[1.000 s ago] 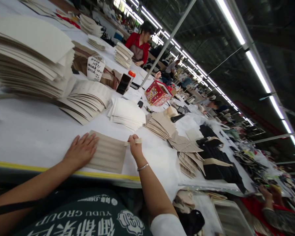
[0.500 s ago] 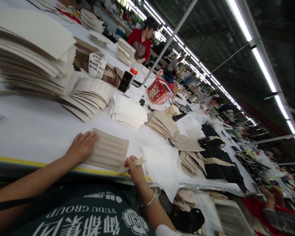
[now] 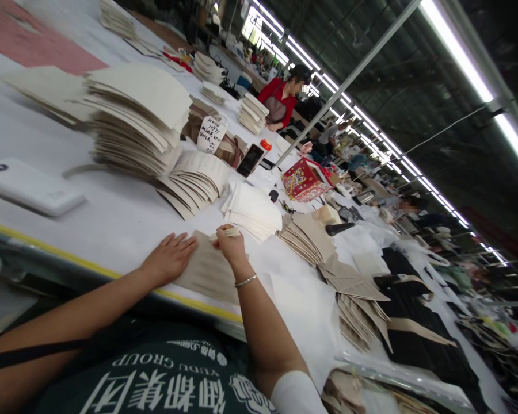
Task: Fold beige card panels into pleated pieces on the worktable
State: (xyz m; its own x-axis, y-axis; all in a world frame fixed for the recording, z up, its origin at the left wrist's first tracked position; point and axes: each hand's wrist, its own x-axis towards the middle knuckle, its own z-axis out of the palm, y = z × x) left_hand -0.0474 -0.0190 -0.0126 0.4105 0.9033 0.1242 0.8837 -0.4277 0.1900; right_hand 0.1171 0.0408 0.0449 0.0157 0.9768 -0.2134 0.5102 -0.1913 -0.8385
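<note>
A beige-grey rectangular panel [image 3: 211,277] with faint stripes lies flat at the table's front edge. My left hand [image 3: 169,260] rests flat on its left side, fingers stretched out. Over the panel's far edge is my right hand [image 3: 232,247], its fingers wrapped round a pale flat stick [image 3: 227,232]. Whether the stick touches the panel is hidden by the hand. Just beyond, a pile of white sheets [image 3: 252,211] sits beside a fanned stack of cream panels [image 3: 198,178].
A tall stack of cream panels [image 3: 138,109] stands at left, near a white flat device [image 3: 32,185]. Fanned beige pieces [image 3: 308,236], black fabric [image 3: 418,339] and a red box [image 3: 306,177] lie to the right. A person in red [image 3: 278,103] works across the table.
My right hand, with the stick, has moved from the panel's near right corner to its far edge. My left hand stays flat on the panel. The view has shifted left.
</note>
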